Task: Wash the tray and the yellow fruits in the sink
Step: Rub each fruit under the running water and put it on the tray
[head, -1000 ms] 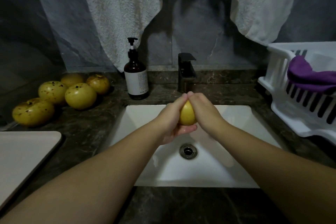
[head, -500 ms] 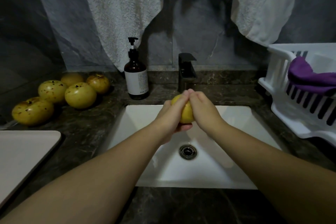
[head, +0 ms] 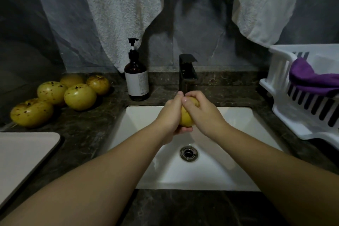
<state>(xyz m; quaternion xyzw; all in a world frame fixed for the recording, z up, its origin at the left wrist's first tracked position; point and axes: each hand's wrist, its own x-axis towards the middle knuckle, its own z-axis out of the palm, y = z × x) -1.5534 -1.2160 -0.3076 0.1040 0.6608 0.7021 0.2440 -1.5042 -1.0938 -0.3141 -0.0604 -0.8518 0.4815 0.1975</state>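
Observation:
Over the white sink [head: 238, 152], right under the black faucet [head: 188, 73], I hold one yellow fruit [head: 186, 118] between both hands. My left hand [head: 169, 115] cups it from the left and below. My right hand [head: 201, 112] wraps over its top and right side. Most of the fruit is hidden by my fingers. Several more spotted yellow fruits [head: 79, 96] lie in a cluster on the dark counter at the left. The pale tray [head: 22, 152] rests flat at the left edge of the counter.
A brown pump bottle [head: 136, 79] stands left of the faucet. A white dish rack [head: 302, 101] with a purple cloth [head: 310, 79] in it sits at the right. Two white towels [head: 124, 11] hang on the grey wall. The drain [head: 189, 153] lies below my hands.
My hands have turned the fruit between them and shifted slightly up toward the faucet; my right hand now covers more of its top.

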